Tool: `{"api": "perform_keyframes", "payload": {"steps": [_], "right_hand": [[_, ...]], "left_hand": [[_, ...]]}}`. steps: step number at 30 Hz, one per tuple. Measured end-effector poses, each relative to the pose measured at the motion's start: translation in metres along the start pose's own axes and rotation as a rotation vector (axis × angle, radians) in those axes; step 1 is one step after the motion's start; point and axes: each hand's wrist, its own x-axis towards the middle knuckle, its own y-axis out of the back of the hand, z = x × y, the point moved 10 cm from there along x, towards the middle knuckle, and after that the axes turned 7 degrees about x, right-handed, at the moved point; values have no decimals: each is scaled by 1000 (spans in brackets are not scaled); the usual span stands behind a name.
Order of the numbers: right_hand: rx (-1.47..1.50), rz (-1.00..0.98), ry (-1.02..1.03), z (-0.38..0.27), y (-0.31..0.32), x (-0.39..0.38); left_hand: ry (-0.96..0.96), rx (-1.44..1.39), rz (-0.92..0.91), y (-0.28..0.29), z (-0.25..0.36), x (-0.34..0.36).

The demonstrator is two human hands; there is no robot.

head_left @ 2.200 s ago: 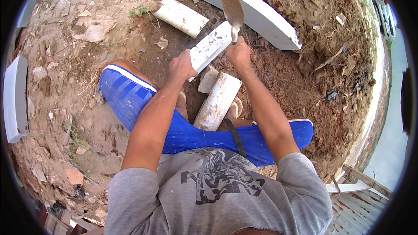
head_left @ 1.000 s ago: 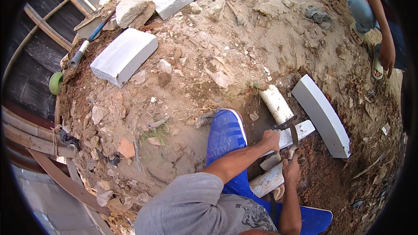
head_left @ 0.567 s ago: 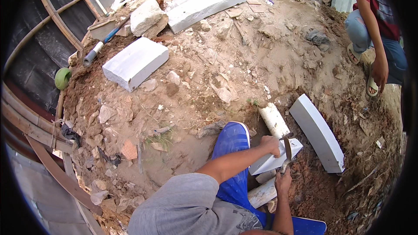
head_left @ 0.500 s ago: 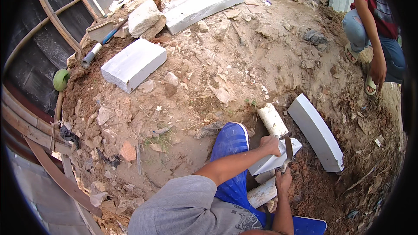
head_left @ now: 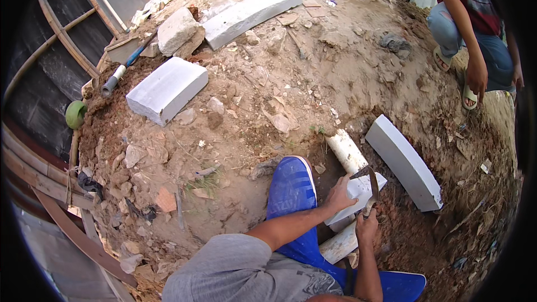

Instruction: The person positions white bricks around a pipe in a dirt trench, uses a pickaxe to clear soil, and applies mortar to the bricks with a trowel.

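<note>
My right hand [head_left: 367, 228] is closed round the handle of a tool with a curved metal blade [head_left: 374, 183]. The blade stands up against a short pale block [head_left: 357, 191], which lies tilted in a dug-out hollow. At the block's near left side, my left hand [head_left: 338, 198] grips its edge with bent fingers. A dirty white pipe [head_left: 348, 151] shows beyond the block, and another pipe length [head_left: 340, 244] shows on the near side; the block hides what lies between. Just right stands a long pale block [head_left: 404, 162], apart from both hands.
My blue boot [head_left: 292, 184] is beside the hollow. Farther off lie a thick pale block [head_left: 168, 89], a long block [head_left: 251, 15], a rock [head_left: 178, 31] and a blue-handled tool [head_left: 114, 78]. A person [head_left: 472, 33] crouches at right. A dark wall [head_left: 47, 67] edges the left.
My left hand has slid back toward me along the block, from its top to its left edge. The blade has tilted and now leans the other way. The view has shifted slightly.
</note>
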Motion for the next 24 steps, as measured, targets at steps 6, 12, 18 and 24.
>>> {"api": "perform_keyframes", "payload": {"steps": [6,12,18,24], "right_hand": [[81,41,-88,16,2,-1],[120,32,188,46,-1,14],[635,-109,-427,63,-27,-7],[74,-91,-61,42,-3,-11]], "left_hand": [[-71,143,-19,-8,10,-6],[-26,124,-72,-12,18,6],[25,76,92,-5,-8,-3],[287,-8,-20,-10,-38,-4]]}}
